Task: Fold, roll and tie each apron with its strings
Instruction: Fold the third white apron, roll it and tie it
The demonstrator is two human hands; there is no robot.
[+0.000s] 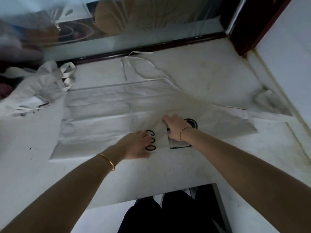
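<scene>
Head | apron white, creased, spread flat | black print | strings loose

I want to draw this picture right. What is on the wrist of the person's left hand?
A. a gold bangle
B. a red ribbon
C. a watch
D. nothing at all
A: a gold bangle circles the wrist just behind the left hand, which rests on the white apron.
</scene>
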